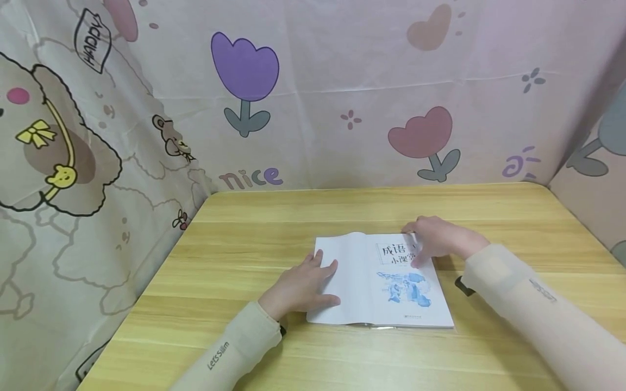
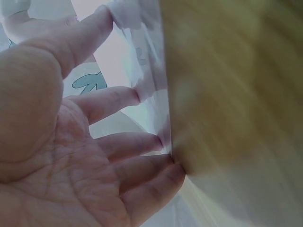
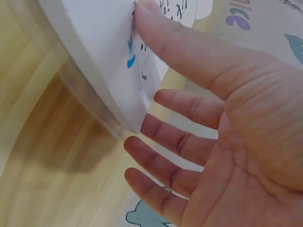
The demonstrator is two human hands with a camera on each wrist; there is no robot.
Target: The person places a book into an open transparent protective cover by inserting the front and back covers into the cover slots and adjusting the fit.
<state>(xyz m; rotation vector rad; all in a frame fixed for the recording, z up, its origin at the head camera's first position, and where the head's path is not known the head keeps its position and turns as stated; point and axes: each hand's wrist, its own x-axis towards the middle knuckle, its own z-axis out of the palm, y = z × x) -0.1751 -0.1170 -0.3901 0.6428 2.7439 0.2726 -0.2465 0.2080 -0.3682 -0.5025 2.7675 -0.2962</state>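
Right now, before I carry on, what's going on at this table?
A person's left hand touches the left edge of a book lying open on the wooden table. Their right hand is at the top right corner, thumb on the page with a printed title and blue picture. The left page looks blank.

the book's right page (image 1: 408, 317) bore the characters 成语 with 小课堂 beneath, the end of the lower line partly covered; a small line at the page's foot was too tiny to read. the left sleeve (image 1: 239, 342) read "let's slim", and the right sleeve (image 1: 543, 320) carried similar, less legible lettering. "nice" stood on the back cloth (image 1: 323, 141), and "happy" in an outlined sign (image 1: 93, 43) on the side cloth (image 1: 142, 117).
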